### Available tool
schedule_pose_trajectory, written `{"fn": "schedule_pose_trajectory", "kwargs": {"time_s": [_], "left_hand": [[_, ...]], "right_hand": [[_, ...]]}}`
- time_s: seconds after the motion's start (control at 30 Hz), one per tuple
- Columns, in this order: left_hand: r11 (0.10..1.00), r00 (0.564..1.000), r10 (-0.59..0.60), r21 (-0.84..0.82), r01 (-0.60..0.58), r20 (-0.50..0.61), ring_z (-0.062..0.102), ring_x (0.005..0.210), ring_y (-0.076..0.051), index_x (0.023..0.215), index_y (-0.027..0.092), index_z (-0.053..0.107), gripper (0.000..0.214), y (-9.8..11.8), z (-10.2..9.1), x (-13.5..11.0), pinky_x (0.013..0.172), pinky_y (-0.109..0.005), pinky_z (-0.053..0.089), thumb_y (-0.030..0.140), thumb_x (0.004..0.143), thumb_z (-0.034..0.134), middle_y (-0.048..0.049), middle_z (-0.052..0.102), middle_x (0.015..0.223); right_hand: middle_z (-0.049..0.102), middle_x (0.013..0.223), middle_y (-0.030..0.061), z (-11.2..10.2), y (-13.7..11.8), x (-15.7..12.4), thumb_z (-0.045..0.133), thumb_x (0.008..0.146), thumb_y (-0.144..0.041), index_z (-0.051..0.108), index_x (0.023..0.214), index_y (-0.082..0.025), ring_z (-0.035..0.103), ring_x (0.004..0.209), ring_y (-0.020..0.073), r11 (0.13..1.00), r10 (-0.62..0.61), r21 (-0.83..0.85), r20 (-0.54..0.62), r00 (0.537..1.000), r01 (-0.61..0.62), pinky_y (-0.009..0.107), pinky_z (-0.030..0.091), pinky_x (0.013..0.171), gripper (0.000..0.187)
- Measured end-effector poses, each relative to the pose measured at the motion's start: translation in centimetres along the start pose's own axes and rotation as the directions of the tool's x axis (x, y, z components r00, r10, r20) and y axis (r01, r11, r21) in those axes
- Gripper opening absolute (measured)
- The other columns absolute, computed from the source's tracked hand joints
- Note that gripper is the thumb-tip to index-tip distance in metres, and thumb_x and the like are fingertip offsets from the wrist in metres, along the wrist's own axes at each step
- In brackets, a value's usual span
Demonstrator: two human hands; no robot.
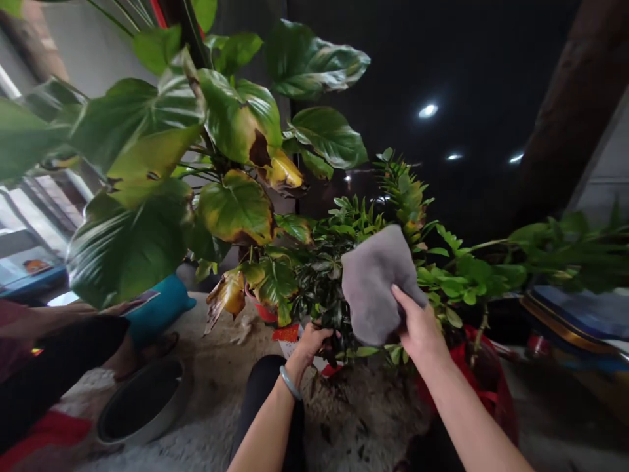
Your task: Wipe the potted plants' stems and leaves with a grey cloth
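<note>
My right hand [419, 328] is closed on a grey cloth [376, 283], held up against the leaves of a small bushy green plant [339, 262]. My left hand [310, 344], with a bracelet on the wrist, reaches into the lower stems of that plant; its fingers curl among the leaves, and what they grip is hidden. A large-leaved plant [162, 170] with yellow and brown patches on some leaves stands to the left and above. A feathery plant with long arching stems [472, 272] rises from a red pot [486, 380] on the right.
A grey round basin [142, 403] lies on the floor at lower left. Another person sits at the far left, with a dark trouser leg [54, 367] showing. A teal object [162, 308] stands behind the basin. Stacked trays [574, 321] are at right.
</note>
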State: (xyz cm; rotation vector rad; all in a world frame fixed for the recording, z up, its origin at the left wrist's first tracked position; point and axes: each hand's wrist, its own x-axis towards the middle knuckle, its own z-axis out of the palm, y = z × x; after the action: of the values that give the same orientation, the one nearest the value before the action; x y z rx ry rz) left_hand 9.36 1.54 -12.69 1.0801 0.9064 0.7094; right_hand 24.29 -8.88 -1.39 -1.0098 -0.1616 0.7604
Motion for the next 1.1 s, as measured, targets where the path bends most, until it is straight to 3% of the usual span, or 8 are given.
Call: {"fn": "schedule_pose_trajectory", "kwargs": {"time_s": [0.13, 0.3, 0.53, 0.63, 0.8, 0.93, 1.0, 1.1], "left_hand": [[0.999, 0.999, 0.036, 0.007, -0.036, -0.005, 0.050, 0.049, -0.013, 0.058, 0.016, 0.066, 0.013, 0.1, 0.0, -0.2, 0.047, -0.025, 0.041, 0.023, 0.048, 0.070, -0.0003, 0.062, 0.054], [0.999, 0.999, 0.038, -0.028, -0.037, 0.008, 0.049, 0.048, -0.012, 0.061, 0.016, 0.063, 0.019, 0.2, -0.5, -0.1, 0.047, -0.025, 0.041, 0.024, 0.047, 0.072, 0.0030, 0.056, 0.051], [0.974, 0.999, 0.016, -0.226, -0.005, 0.047, 0.056, 0.056, -0.014, 0.057, 0.017, 0.062, 0.017, 1.1, -0.7, -0.5, 0.057, -0.029, 0.049, 0.014, 0.041, 0.066, 0.0010, 0.063, 0.059], [0.931, 0.997, 0.013, -0.364, 0.013, 0.070, 0.059, 0.061, -0.017, 0.061, 0.018, 0.064, 0.023, 1.5, -0.4, -0.9, 0.060, -0.030, 0.050, 0.018, 0.040, 0.072, -0.0003, 0.066, 0.062], [0.941, 0.999, -0.006, -0.339, -0.005, -0.032, 0.059, 0.061, -0.016, 0.061, 0.017, 0.062, 0.034, 0.9, -0.3, -0.2, 0.061, -0.028, 0.046, 0.034, 0.041, 0.085, -0.0001, 0.065, 0.060], [0.990, 0.999, 0.037, -0.140, -0.034, 0.022, 0.047, 0.043, -0.010, 0.048, 0.016, 0.058, 0.039, 0.1, -0.4, 0.6, 0.050, -0.026, 0.036, 0.045, 0.045, 0.083, 0.0014, 0.056, 0.043], [0.996, 0.998, 0.042, -0.083, -0.038, 0.048, 0.046, 0.041, -0.010, 0.047, 0.015, 0.060, 0.039, 0.0, -0.3, 0.7, 0.048, -0.026, 0.033, 0.049, 0.049, 0.080, -0.0003, 0.055, 0.041], [0.995, 1.000, 0.010, -0.100, -0.008, 0.017, 0.050, 0.046, -0.012, 0.050, 0.015, 0.061, 0.033, -0.1, 0.0, 0.5, 0.050, -0.027, 0.037, 0.042, 0.050, 0.079, -0.0024, 0.061, 0.048]], "right_hand": [[0.071, 0.055, 0.0003, -0.8, 2.3, 2.0, 0.082, 0.047, -0.023, 0.068, 0.066, -0.022, 0.072, 0.072, 0.0288, 0.979, 0.174, -0.097, -0.075, 0.982, -0.180, 0.043, 0.058, 0.066, 0.024], [0.077, 0.070, 0.0070, -5.7, 4.8, -2.2, 0.084, 0.040, -0.023, 0.071, 0.066, -0.019, 0.073, 0.074, 0.0307, 0.942, 0.299, -0.132, -0.089, 0.950, -0.308, 0.042, 0.060, 0.068, 0.029], [0.078, 0.086, 0.0009, 0.1, -1.7, -0.9, 0.080, 0.049, -0.022, 0.071, 0.081, -0.023, 0.070, 0.096, 0.0262, 0.991, -0.112, 0.062, -0.105, 0.988, 0.119, 0.038, 0.059, 0.079, 0.033], [0.076, 0.069, -0.0004, 0.8, 0.0, -0.4, 0.077, 0.052, -0.020, 0.069, 0.071, -0.024, 0.072, 0.085, 0.0276, 0.988, 0.137, 0.086, -0.101, 0.985, -0.129, 0.041, 0.060, 0.070, 0.021], [0.076, 0.066, 0.0065, -3.9, 5.3, -4.7, 0.081, 0.048, -0.026, 0.071, 0.067, -0.020, 0.073, 0.086, 0.0333, 0.903, 0.418, -0.065, -0.096, 0.903, -0.425, 0.043, 0.060, 0.071, 0.022], [0.078, 0.088, 0.0080, -3.6, 2.7, -5.1, 0.085, 0.050, -0.033, 0.074, 0.087, -0.017, 0.071, 0.097, 0.0322, 0.985, 0.062, -0.156, -0.050, 0.997, -0.069, 0.045, 0.056, 0.086, 0.042], [0.078, 0.099, 0.0067, -1.5, 0.6, -3.0, 0.084, 0.053, -0.031, 0.072, 0.094, -0.017, 0.068, 0.105, 0.0289, 0.972, -0.178, -0.164, -0.039, 0.983, 0.169, 0.043, 0.052, 0.094, 0.045], [0.078, 0.092, 0.0028, 0.6, 0.2, 0.2, 0.081, 0.052, -0.025, 0.071, 0.088, -0.019, 0.068, 0.104, 0.0258, 0.979, -0.185, -0.093, -0.059, 0.981, 0.179, 0.041, 0.052, 0.095, 0.038]]}}
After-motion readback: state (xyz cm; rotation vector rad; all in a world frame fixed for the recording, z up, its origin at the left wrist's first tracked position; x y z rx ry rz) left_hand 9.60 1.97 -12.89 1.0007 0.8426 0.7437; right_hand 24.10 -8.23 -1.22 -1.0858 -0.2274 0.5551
